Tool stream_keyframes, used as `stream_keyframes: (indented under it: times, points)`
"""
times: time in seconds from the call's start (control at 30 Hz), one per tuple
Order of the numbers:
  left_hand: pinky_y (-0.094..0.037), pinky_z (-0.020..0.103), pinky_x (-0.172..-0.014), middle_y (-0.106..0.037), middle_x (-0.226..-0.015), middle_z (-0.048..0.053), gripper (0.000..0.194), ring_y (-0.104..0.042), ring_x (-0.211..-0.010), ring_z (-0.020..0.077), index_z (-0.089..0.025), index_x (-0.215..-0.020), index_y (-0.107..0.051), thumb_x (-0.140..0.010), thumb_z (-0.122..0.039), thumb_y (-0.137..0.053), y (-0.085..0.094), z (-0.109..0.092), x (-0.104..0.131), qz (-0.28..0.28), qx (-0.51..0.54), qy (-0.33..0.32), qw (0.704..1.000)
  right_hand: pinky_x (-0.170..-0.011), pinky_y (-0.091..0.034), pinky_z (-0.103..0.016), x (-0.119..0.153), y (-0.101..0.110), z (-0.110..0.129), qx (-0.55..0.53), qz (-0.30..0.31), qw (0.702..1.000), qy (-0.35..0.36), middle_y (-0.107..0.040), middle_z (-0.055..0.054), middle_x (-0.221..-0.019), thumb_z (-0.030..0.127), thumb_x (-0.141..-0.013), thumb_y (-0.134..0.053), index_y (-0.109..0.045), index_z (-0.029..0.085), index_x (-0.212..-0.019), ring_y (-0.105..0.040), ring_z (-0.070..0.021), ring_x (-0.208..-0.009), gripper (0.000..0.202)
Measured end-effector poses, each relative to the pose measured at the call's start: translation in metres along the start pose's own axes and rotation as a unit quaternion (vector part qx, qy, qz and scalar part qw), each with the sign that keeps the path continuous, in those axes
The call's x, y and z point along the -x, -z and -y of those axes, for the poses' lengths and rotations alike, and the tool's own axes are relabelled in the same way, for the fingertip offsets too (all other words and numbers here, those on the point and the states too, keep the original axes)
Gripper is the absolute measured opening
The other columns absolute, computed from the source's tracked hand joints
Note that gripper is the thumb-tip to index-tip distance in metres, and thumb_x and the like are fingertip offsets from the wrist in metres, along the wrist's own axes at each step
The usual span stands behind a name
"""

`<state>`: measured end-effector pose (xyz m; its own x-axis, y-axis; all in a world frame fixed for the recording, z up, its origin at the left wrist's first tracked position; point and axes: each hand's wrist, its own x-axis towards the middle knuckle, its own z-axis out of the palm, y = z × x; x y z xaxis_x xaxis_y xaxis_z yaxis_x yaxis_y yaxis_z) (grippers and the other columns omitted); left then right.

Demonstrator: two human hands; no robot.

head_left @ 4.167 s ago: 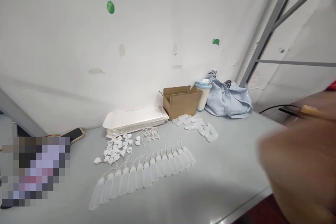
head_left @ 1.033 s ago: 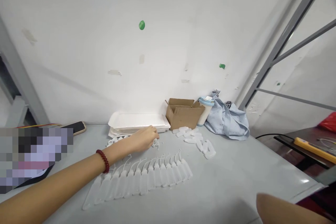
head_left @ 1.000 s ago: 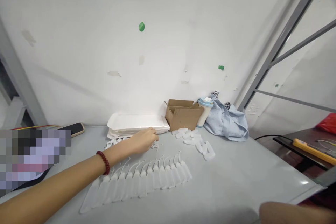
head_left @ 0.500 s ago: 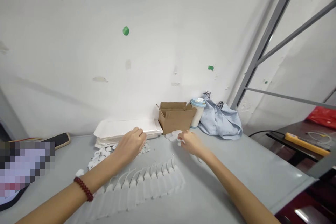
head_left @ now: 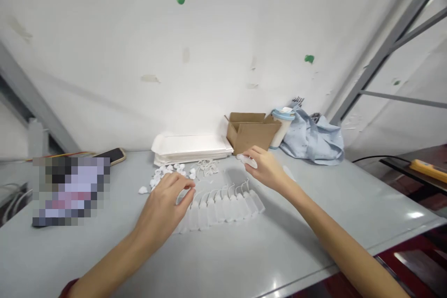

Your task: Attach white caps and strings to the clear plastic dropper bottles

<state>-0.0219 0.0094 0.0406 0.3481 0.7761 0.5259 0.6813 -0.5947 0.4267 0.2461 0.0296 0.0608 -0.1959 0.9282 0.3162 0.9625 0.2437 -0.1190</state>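
On the grey table (head_left: 314, 200) lies a row of several translucent white tubes (head_left: 230, 209) with thin loops at their upper ends. My left hand (head_left: 167, 202) hovers over the row's left end, thumb and fingers apart, holding nothing. Past the row's right end, my right hand (head_left: 267, 167) is closed on a translucent tube (head_left: 249, 162) in front of the cardboard box. Small white caps (head_left: 162, 171) lie beyond my left hand, beside a little heap of white loops (head_left: 207, 167).
At the wall stand a stack of white trays (head_left: 190, 146), an open cardboard box (head_left: 253, 137), a lidded cup (head_left: 282, 128) and a light blue cloth bag (head_left: 310, 139). A phone (head_left: 117, 156) lies at the left, behind a pixelated object (head_left: 75, 186).
The view has shifted, so the table's things appear farther right and higher. My left hand has drawn back from the loops toward the tube row and opened. My right hand has lifted a tube.
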Motion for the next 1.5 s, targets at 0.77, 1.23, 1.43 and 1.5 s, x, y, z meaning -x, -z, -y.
stream_keyframes:
  times: [0.77,1.23,1.43,1.5]
  points:
    - [-0.059,0.023,-0.068,-0.068,-0.095,0.005,0.020,-0.064,-0.085,0.0150,-0.019,-0.099,-0.066,-0.086,-0.015,-0.050,-0.009,-0.019,0.023,-0.048,0.163,-0.022,0.985,-0.068,-0.054,-0.028,0.042,-0.045,0.079,-0.330,-0.149,0.905,0.224,-0.069,-0.009,-0.092,0.019,-0.089,-0.053,-0.056,0.018,-0.111,-0.064,-0.0164,-0.079,0.023]
    - [-0.044,0.042,-0.102,-0.043,-0.141,0.013,0.055,-0.038,-0.130,0.0254,-0.019,-0.141,-0.032,-0.088,-0.007,-0.044,-0.021,-0.018,0.033,-0.001,0.019,-0.195,0.981,-0.064,-0.051,-0.025,0.044,-0.038,0.081,-0.378,-0.162,0.906,0.103,-0.069,-0.005,-0.090,0.021,-0.087,-0.053,-0.058,0.019,-0.104,-0.061,-0.0139,-0.072,0.017]
    - [-0.046,0.041,-0.100,-0.050,-0.134,0.012,0.047,-0.042,-0.126,0.0243,-0.020,-0.134,-0.040,-0.089,-0.010,-0.044,-0.019,-0.014,0.030,-0.002,-0.003,-0.191,0.982,-0.062,-0.050,-0.023,0.042,-0.038,0.077,-0.430,-0.139,0.890,0.055,-0.069,-0.004,-0.088,0.023,-0.085,-0.056,-0.058,0.019,-0.100,-0.063,-0.0133,-0.072,0.015]
    - [-0.049,0.040,-0.096,-0.056,-0.125,0.012,0.043,-0.049,-0.120,0.0237,-0.020,-0.132,-0.042,-0.089,-0.013,-0.046,-0.016,-0.014,0.028,-0.033,0.008,-0.172,0.984,-0.060,-0.050,-0.022,0.043,-0.037,0.077,-0.431,-0.133,0.891,0.052,-0.069,-0.004,-0.088,0.024,-0.085,-0.057,-0.058,0.018,-0.100,-0.062,-0.0132,-0.072,0.016]
